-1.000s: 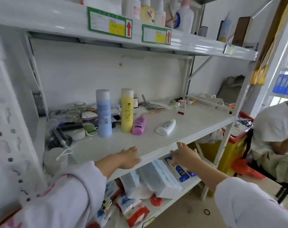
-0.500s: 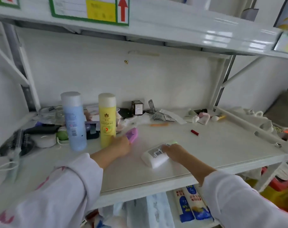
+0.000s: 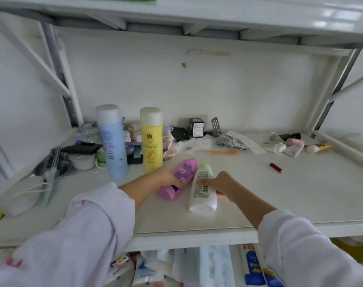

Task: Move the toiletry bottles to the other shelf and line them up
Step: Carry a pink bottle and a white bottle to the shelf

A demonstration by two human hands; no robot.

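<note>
Left hand [image 3: 166,178] fingers wrap the pink bottle [image 3: 179,179]; right hand [image 3: 223,184] fingers wrap the white bottle [image 3: 202,188]. Both 2 bottles lie flat near the shelf [image 3: 280,204] front edge. Recommended: grip mid-body, lift level, clear the 2 upright bottles behind.

White shelf [image 3: 280,195] carries upright blue bottle [image 3: 113,141] and yellow bottle [image 3: 151,139], lying pink bottle [image 3: 179,179] and white bottle [image 3: 202,189].
</note>
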